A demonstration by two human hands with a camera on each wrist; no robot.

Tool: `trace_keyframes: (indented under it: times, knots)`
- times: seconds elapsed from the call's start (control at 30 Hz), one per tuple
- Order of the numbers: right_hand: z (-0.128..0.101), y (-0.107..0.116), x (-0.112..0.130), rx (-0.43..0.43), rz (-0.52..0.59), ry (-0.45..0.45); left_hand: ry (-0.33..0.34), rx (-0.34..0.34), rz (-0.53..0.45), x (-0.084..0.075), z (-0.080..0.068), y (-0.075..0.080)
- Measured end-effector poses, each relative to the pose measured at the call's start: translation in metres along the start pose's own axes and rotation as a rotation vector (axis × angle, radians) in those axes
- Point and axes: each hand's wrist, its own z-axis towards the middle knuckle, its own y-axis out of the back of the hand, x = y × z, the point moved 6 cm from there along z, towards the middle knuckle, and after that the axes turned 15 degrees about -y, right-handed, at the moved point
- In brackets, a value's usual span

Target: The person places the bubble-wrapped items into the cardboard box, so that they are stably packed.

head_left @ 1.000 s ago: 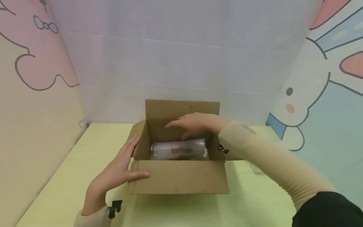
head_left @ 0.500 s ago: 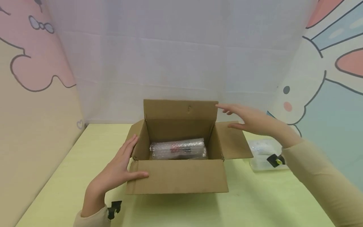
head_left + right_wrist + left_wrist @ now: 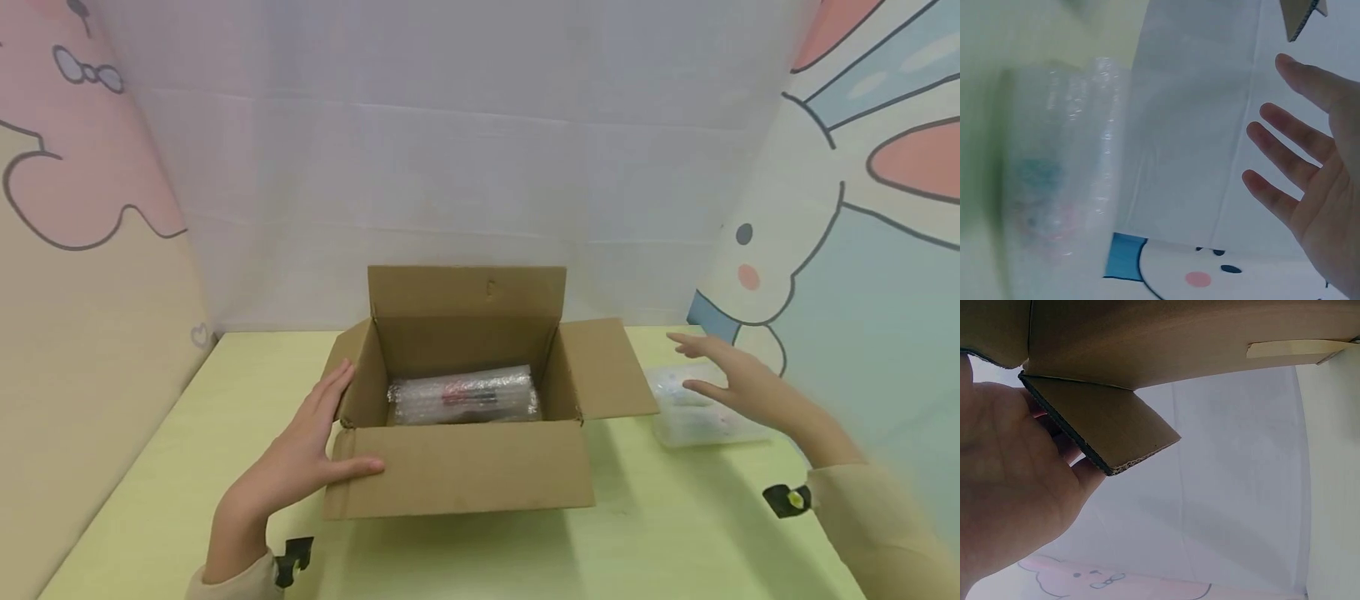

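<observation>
A cardboard box (image 3: 457, 475) stands with its flaps spread out in the head view. Inside lies a bubble-wrapped package (image 3: 463, 397) with a red and dark patch showing through. My left hand (image 3: 288, 462) rests on the box's left corner, its fingers along the left flap and its thumb on the front flap. In the left wrist view those fingers are partly hidden behind the flap (image 3: 1100, 422). My right hand (image 3: 761, 400) hovers with spread fingers over a bubble-wrapped item (image 3: 701, 425) right of the box, holding nothing. Blurred colours show through that wrap in the right wrist view.
A pale yellow-green table (image 3: 187, 467) bears the box and the wrapped item. Behind hangs a white cloth (image 3: 420, 167). Cartoon-printed panels flank both sides, a pink figure (image 3: 75, 187) at left and a white rabbit (image 3: 757, 242) at right.
My right hand has moved from above the inside of the box, past the right flap, to over the wrapped item at right. The left hand stays on the box corner.
</observation>
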Motion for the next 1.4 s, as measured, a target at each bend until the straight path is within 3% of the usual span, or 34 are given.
trace_keyframes:
  times: [0.17,0.4,0.67,0.83,1.0,1.4]
  knots:
    - [-0.025,-0.024,-0.026,-0.029,0.006,-0.015,-0.004,0.002,0.007,0.0,0.001,0.001]
    - [-0.047,-0.047,-0.057,0.052,-0.019,-0.093,0.002,0.004,0.003,0.001,0.0,0.0]
    - [-0.054,-0.062,-0.069,0.202,-0.02,-0.12,0.003,0.005,0.002,0.0,0.0,0.0]
    - [-0.052,-0.067,-0.073,0.225,-0.083,-0.121,0.003,0.005,0.003,-0.001,0.0,0.0]
    - [-0.05,-0.07,-0.076,0.217,-0.127,-0.127,0.001,0.005,-0.004,-0.001,0.0,0.0]
    - [-0.044,-0.075,-0.078,0.108,-0.28,-0.098,-0.012,-0.003,0.006,0.001,0.0,0.0]
